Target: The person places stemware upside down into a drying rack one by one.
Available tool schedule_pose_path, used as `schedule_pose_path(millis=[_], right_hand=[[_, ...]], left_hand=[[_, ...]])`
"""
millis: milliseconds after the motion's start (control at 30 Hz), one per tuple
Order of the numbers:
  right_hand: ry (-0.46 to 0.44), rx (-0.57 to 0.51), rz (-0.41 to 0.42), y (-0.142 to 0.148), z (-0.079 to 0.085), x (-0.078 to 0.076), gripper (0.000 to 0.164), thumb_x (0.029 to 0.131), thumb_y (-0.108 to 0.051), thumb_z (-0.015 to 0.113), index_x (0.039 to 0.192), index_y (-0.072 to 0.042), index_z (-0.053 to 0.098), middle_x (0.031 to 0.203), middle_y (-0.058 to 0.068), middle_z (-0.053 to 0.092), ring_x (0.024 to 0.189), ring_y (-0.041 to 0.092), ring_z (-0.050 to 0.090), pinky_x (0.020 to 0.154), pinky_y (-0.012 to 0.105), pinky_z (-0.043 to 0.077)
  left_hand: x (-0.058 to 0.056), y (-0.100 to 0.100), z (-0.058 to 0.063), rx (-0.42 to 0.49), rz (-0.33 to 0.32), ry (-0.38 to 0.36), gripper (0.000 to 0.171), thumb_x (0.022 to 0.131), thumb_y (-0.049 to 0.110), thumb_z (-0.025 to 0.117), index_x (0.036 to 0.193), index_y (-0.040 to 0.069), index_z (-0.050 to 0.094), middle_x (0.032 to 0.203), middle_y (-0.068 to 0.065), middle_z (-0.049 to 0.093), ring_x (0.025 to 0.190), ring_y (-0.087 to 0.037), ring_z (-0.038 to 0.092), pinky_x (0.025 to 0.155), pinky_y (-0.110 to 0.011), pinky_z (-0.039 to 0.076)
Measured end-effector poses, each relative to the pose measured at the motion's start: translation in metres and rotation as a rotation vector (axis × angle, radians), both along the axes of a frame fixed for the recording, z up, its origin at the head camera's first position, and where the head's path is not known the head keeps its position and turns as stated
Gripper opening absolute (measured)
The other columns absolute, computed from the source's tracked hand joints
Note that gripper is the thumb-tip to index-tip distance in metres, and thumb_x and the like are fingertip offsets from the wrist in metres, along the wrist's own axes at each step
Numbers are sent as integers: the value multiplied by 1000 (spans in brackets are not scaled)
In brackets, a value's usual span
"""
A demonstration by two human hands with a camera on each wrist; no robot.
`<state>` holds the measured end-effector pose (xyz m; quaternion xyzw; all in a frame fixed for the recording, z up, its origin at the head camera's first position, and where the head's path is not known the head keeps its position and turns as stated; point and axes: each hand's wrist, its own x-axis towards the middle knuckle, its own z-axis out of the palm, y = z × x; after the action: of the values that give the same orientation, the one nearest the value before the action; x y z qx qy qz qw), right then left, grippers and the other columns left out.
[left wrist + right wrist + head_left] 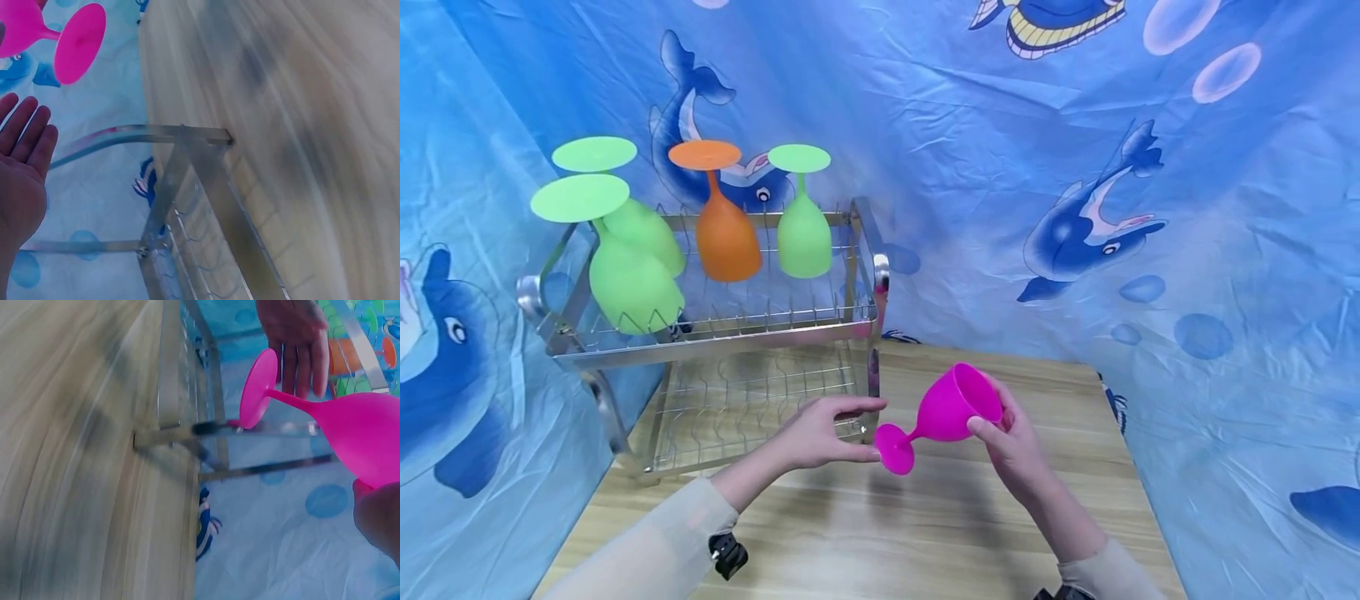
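My right hand [1018,446] grips a bright pink goblet [943,408] by its bowl, near the rim. The goblet is tilted over, its mouth toward the upper right and its round foot [259,387] toward my left hand. With fingers extended and thumb apart, my left hand [831,429] reaches close to that foot; the left wrist view shows a gap between the fingers [28,134] and the goblet. On the top tier of a metal dish rack [722,342], an orange goblet [728,237] and several green goblets [805,237] stand upside down.
The rack's lower wire tier [752,408] sits just above the wooden table [910,533], behind my left hand. Its right-hand post [874,367] rises near the pink goblet. A blue sea-print sheet [962,208] hangs behind and at both sides.
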<state>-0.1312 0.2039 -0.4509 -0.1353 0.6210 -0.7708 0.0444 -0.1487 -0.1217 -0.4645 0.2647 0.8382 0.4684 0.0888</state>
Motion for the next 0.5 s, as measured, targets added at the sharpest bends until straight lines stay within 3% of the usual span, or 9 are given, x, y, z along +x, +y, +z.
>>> schedule_pose_path(millis=[200,367,500], right_hand=[[23,-102,49,-13,5,1,60,97,7,63,154,0,43,135,5,63,119,14,65,102,26,57],[34,-142,81,-20,5,0,59,97,8,61,152,-7,47,136,4,62,119,13,63,103,25,56],[31,-153,84,-24,4,-1,59,96,8,61,151,-8,48,136,3,62,119,13,64,102,25,57]], left_hand=[[-5,12,4,51,-78,-40,66,85,35,92,144,14,69,140,0,72,126,-22,69,105,-41,58],[-5,17,3,35,-65,-51,56,85,34,92,135,15,75,128,3,76,112,-18,71,90,-31,61],[-9,21,5,52,-47,-4,50,84,33,94,128,15,78,120,2,78,109,-19,73,90,-31,62]])
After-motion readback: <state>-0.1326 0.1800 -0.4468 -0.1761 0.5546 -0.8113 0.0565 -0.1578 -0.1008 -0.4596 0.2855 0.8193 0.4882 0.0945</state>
